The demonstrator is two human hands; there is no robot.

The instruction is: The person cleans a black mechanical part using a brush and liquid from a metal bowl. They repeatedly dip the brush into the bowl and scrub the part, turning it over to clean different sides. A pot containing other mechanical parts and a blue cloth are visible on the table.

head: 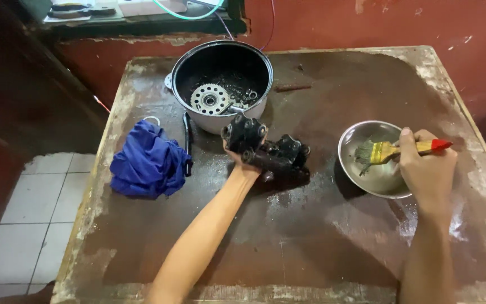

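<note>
Black cast metal, greasy and lumpy with bolt heads, makes up the engine part [265,151] that lies near the middle of the worktop [322,236], just in front of the pot. The left hand [242,160] is closed around its near end and lifts that end up, so its faces are within reach of a brush. The right hand [426,166] is clamped on the paintbrush [392,150], yellow in the handle with a red tip, and its bristles dip into the shallow steel bowl [375,180] just to the right of the part, probably to pick up the liquid there. Behind the part stands a dark pot [220,79] holding a toothed gear [209,99] and small loose pieces, kept together off the worktop. To the left lies a crumpled blue cloth [148,163], well apart from both hands.
</note>
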